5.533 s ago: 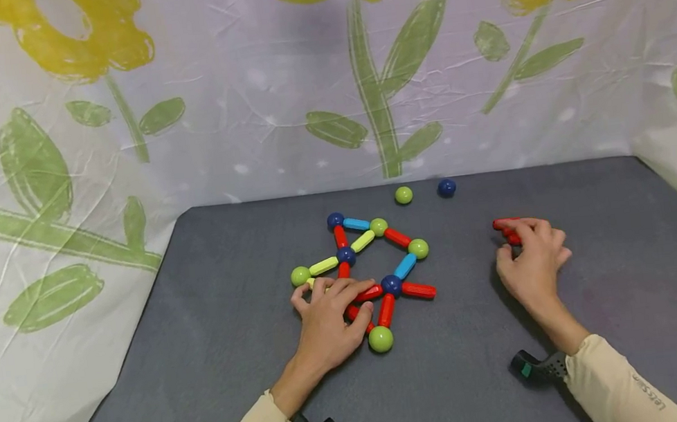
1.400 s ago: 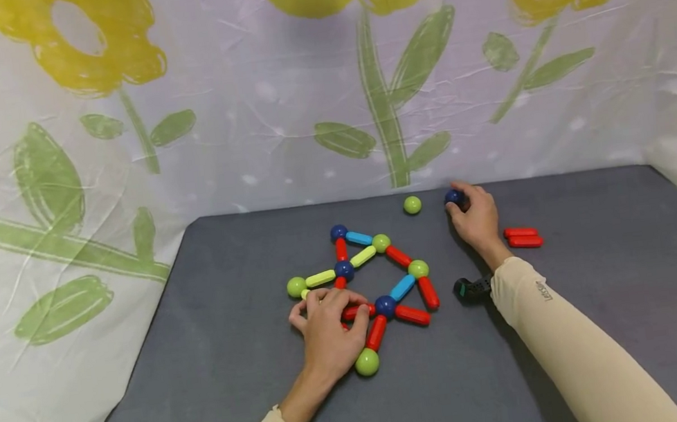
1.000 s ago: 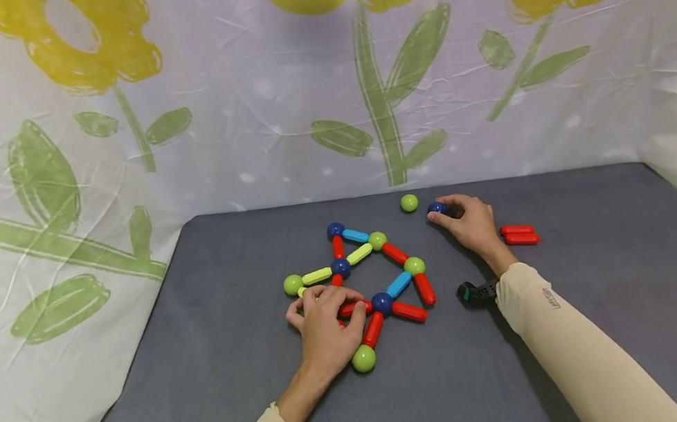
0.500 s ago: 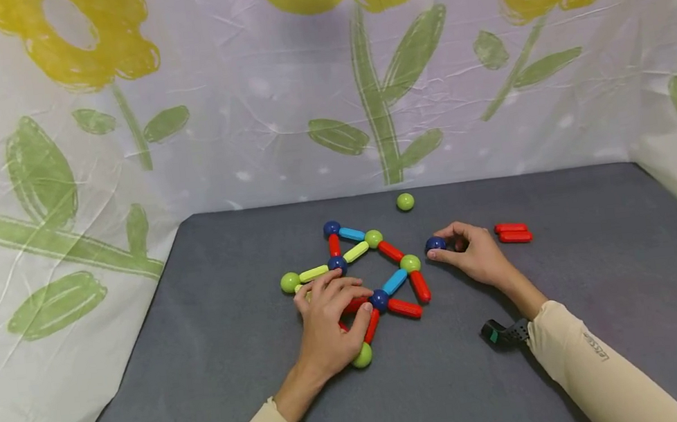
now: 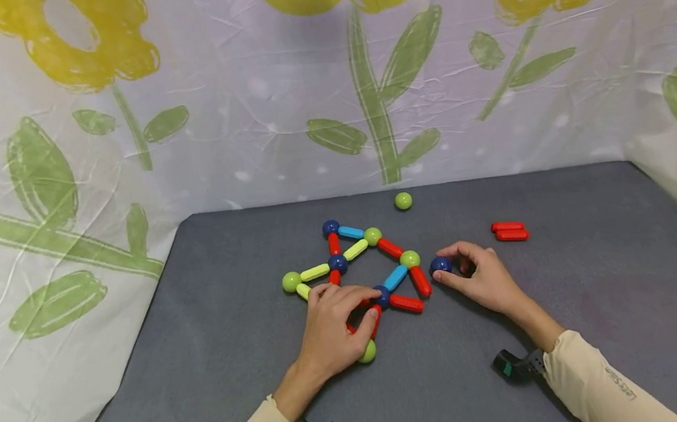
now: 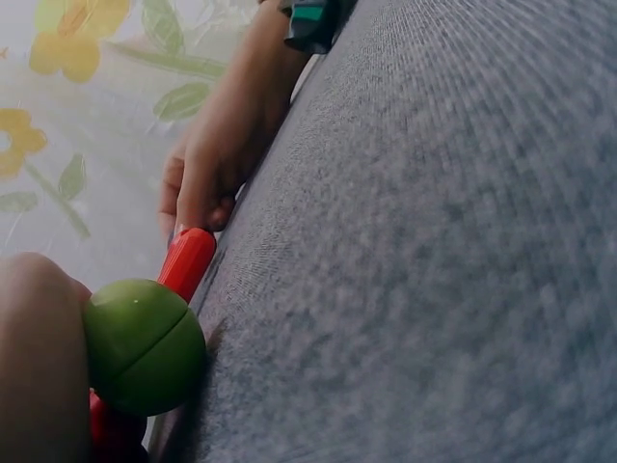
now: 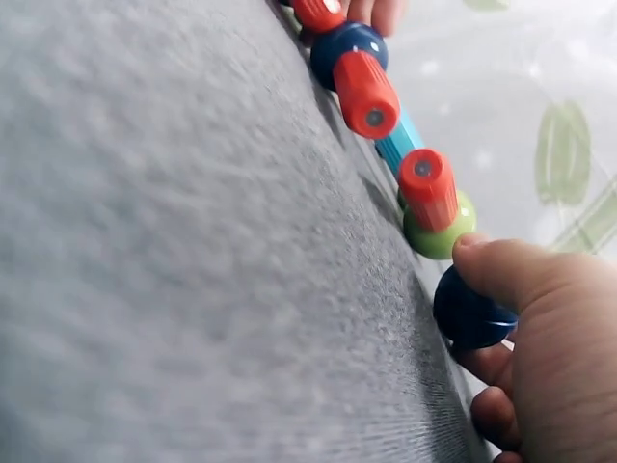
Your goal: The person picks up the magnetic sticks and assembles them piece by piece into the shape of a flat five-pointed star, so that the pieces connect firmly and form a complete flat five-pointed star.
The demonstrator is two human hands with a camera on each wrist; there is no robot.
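Observation:
My right hand (image 5: 480, 275) pinches a dark blue building ball (image 5: 441, 265) between thumb and fingers, just right of a stick-and-ball frame. My left hand (image 5: 332, 323) rests over the frame's lower left; its index fingertip touches a blue ball (image 5: 381, 295), and the thumb lies by a red stick. Two red sticks, one from that blue ball (image 5: 407, 303) and one from a green ball (image 5: 421, 281), have free ends toward the right hand. In the right wrist view the held blue ball (image 7: 472, 311) appears near the frame's green ball (image 7: 441, 227). The left hand hides part of the frame.
Two loose red sticks (image 5: 510, 231) lie side by side at the right. A loose green ball (image 5: 403, 201) sits near the back edge of the dark grey table (image 5: 602, 320). A flower-printed cloth (image 5: 227, 112) hangs behind.
My right hand set a red stick on the frame's right green ball, then took the loose blue ball from the back and brought it forward and left. The left hand stayed on the frame.

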